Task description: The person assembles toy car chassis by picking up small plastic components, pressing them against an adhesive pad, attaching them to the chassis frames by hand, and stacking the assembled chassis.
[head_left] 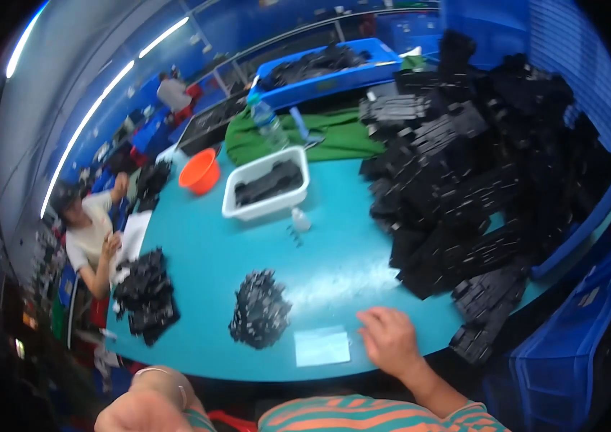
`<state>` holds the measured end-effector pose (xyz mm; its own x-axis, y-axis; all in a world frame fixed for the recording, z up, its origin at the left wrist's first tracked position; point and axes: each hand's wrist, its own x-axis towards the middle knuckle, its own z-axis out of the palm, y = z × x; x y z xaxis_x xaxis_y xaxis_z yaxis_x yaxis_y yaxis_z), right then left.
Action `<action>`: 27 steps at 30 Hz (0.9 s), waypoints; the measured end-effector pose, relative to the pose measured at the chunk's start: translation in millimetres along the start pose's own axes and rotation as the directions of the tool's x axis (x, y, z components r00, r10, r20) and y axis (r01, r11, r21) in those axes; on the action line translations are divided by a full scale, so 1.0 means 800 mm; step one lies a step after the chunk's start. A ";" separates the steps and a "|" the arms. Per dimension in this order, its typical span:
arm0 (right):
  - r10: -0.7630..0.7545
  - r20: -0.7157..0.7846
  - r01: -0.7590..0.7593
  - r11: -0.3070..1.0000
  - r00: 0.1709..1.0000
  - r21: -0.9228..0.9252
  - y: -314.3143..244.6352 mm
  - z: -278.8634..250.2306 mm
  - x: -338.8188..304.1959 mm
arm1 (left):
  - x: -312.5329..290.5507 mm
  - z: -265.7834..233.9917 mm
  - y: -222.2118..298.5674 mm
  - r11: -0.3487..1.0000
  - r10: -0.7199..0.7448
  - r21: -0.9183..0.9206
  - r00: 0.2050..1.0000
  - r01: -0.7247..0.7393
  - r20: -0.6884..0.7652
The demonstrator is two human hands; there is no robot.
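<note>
My right hand (389,340) is over the near edge of the teal table, palm down with its fingers somewhat apart. I see nothing in it. Just left of it lies a pale blue sheet (322,347), flat on the table. A heap of small black parts (260,309) sits beyond the sheet, to its left. My left hand (143,412) is at the lower left, in front of the table edge and close to the camera. It is blurred and its fingers are cut off by the frame, so what it may hold is hidden. A bracelet circles that wrist.
A large pile of black molded parts (464,187) covers the table's right side. Farther back stand a white tub (299,196), an orange bowl (199,172), a bottle (266,121) and a blue bin (377,69). At left, a person (89,234) sits by another black heap (147,295).
</note>
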<state>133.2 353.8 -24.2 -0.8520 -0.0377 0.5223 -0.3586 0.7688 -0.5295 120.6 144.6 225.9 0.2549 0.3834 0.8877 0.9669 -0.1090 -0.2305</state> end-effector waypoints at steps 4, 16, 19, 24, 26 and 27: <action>-0.058 0.014 0.057 0.997 0.998 0.051 -0.011 -0.002 0.005 | -0.015 0.026 -0.044 0.686 -0.673 0.509 0.720 0.520 0.171; -0.135 0.064 0.127 0.984 0.989 0.123 0.001 0.023 0.000 | -0.046 0.391 -0.169 0.843 -0.535 0.333 0.597 0.423 0.597; -0.173 -0.043 0.177 0.975 0.984 0.135 0.002 0.022 -0.002 | -0.041 0.408 -0.177 0.770 -0.630 0.451 0.426 0.452 0.649; -0.221 -0.020 0.222 0.971 0.975 0.094 0.002 0.023 -0.013 | -0.042 0.393 -0.176 0.820 -0.571 0.438 0.575 0.368 0.586; -0.264 -0.010 0.264 0.959 0.964 0.105 0.000 0.018 -0.012 | -0.034 0.378 -0.171 0.821 -0.563 0.458 0.614 0.340 0.553; -0.280 -0.011 0.280 0.954 0.960 0.111 0.003 0.020 -0.011 | -0.036 0.369 -0.175 0.814 -0.567 0.486 0.621 0.319 0.542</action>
<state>134.0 345.6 -40.6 -0.7131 -0.2443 0.6571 -0.6226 0.6517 -0.4333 -19.5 419.6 114.8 -0.3856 0.7965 0.4657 0.8722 0.4794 -0.0977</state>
